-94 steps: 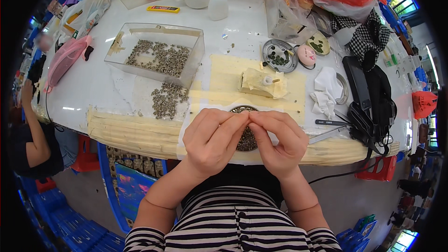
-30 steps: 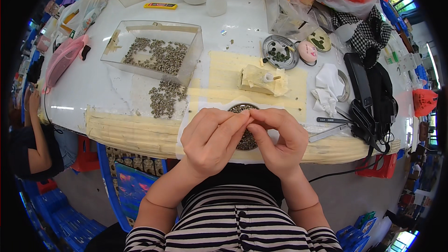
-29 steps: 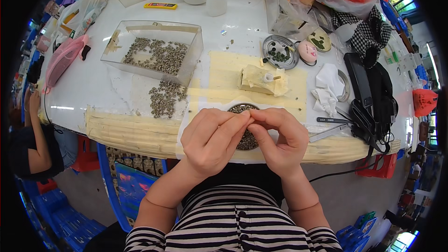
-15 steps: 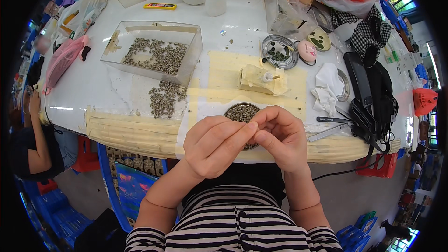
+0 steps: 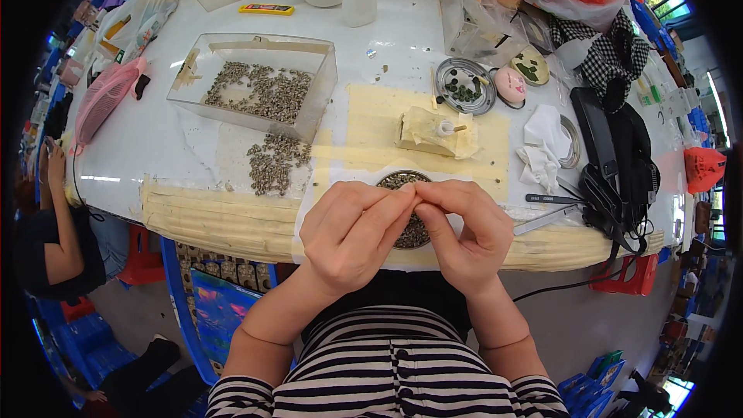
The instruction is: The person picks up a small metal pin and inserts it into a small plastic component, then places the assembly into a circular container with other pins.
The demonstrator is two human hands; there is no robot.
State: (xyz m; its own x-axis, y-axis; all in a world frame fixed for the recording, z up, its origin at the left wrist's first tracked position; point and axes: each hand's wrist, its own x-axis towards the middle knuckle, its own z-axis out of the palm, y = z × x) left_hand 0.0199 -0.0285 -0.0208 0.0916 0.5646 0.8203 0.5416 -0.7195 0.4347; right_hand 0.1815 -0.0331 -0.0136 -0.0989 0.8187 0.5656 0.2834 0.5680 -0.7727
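Note:
Both of my hands meet over a round dish [image 5: 412, 245] filled with small metal parts [image 5: 402, 179]. My left hand [image 5: 350, 226] pinches with thumb and fingertips. Against it, the fingertips of my right hand [image 5: 470, 228] are pressed together too. Whatever sits between the fingertips is too small or too hidden to make out. Beyond the dish stands a tape-covered block [image 5: 426, 133] with a small white nozzle-like piece on top. Left of my hands, a heap of similar metal parts [image 5: 271, 166] lies on the table, in front of a clear plastic box [image 5: 323, 93] holding more.
A round metal dish [image 5: 487, 101] with dark green bits stands beyond the block. At the right lie tweezers [image 5: 551, 198], white tissue [image 5: 546, 133] and a black bag [image 5: 631, 170]. A white squeeze bottle [image 5: 358, 1] stands at the back. A pink fan-like object [image 5: 108, 101] lies left.
My hands have shifted slightly, and their fingertips have come closer together over the dish. More of the dish's lower part shows between them. At the lower left, another person's dark-clothed leg has appeared.

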